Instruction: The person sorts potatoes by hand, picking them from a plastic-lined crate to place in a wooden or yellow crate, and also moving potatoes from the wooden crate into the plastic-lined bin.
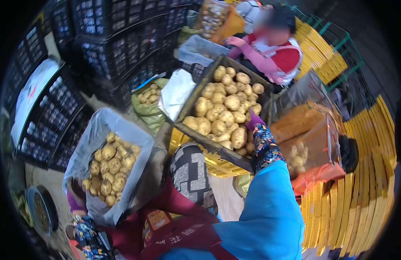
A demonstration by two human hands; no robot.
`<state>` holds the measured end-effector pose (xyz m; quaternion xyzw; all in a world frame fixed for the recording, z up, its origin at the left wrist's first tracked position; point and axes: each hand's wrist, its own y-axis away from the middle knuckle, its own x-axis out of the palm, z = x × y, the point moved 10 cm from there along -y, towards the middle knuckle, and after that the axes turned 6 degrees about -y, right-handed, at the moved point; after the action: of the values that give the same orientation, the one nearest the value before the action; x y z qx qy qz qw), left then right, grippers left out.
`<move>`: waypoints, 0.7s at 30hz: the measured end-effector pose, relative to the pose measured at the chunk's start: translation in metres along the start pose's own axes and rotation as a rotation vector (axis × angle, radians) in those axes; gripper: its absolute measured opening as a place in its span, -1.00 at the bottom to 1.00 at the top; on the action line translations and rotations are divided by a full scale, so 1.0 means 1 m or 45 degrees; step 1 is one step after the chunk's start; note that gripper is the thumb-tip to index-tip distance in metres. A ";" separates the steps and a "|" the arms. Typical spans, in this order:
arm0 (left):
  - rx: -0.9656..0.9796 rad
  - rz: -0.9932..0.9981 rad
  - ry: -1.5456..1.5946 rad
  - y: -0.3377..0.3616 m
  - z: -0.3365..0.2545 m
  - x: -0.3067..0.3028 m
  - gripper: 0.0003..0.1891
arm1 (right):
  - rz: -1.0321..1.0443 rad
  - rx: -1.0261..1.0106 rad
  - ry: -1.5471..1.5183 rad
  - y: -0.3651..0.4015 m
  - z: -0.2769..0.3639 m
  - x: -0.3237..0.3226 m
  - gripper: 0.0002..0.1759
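Note:
My right hand [254,120], in a purple glove, reaches over the right side of a dark crate [197,139] heaped with potatoes [226,117]. One finger stretches out against the potatoes, and I see nothing held in the hand. At lower left my left hand [76,198], also purple-gloved, is by the outer side of a crate lined with clear plastic [142,138]. Its fingers are in shadow and partly hidden. Smaller potatoes [109,169] lie in that lined crate. The dark crate rests on a yellow crate [215,164].
Black crates [118,39] are stacked at upper left. A green sack [150,115] of potatoes and a white bag [176,95] stand between the two crates. Another person [283,60] sits beyond. Orange bags [304,134] and yellow crates [352,208] line the right; a blue basin [42,210] is lower left.

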<state>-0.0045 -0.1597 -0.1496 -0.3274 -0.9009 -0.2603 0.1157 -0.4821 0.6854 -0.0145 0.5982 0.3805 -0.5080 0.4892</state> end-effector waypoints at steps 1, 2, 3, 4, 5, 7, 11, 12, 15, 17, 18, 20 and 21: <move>0.012 -0.005 -0.074 -0.001 -0.002 0.000 -0.34 | -0.035 -0.084 0.008 -0.018 -0.012 0.010 0.00; 0.063 0.072 -0.082 0.003 -0.008 0.008 -0.40 | -0.057 -0.193 -0.001 -0.043 -0.017 0.022 -0.01; 0.023 0.007 0.034 0.008 -0.015 0.012 -0.48 | -0.094 -0.343 -0.022 -0.071 -0.020 0.030 -0.01; 0.109 0.047 0.048 0.009 -0.023 0.015 -0.54 | -0.144 -0.521 -0.059 -0.098 -0.015 0.032 -0.01; 0.199 0.010 -0.053 0.015 -0.035 0.015 -0.55 | -0.224 -0.721 -0.124 -0.128 -0.004 0.028 -0.01; 0.239 0.025 -0.016 0.034 -0.060 0.038 -0.54 | -0.281 -1.035 -0.450 -0.124 0.058 -0.017 -0.08; 0.186 0.004 0.001 0.054 -0.087 0.069 -0.42 | 0.225 -1.443 -0.833 0.144 0.312 -0.101 -0.36; 0.252 0.004 -0.023 0.057 -0.093 0.070 -0.43 | 0.366 -1.405 -0.857 0.209 0.364 -0.103 -0.39; 0.236 -0.051 -0.019 0.063 -0.106 0.069 -0.45 | 0.985 -1.597 -0.690 0.300 0.477 -0.007 -0.24; 0.301 -0.080 0.051 0.064 -0.120 0.056 -0.46 | 1.298 -1.888 -0.293 0.388 0.553 0.111 -0.27; 0.308 -0.102 0.099 0.065 -0.123 0.049 -0.46 | 1.389 -1.787 -0.028 0.418 0.569 0.151 -0.28; 0.326 -0.130 0.210 0.062 -0.125 0.033 -0.44 | 1.199 -2.043 0.322 0.481 0.597 0.203 -0.30; 0.371 -0.133 0.191 0.064 -0.131 0.029 -0.43 | 1.032 -2.294 0.446 0.511 0.606 0.224 -0.32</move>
<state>0.0200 -0.1741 -0.0041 -0.2395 -0.9338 -0.1564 0.2150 -0.0944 -0.0311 -0.1360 0.1555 0.4574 0.2699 0.8329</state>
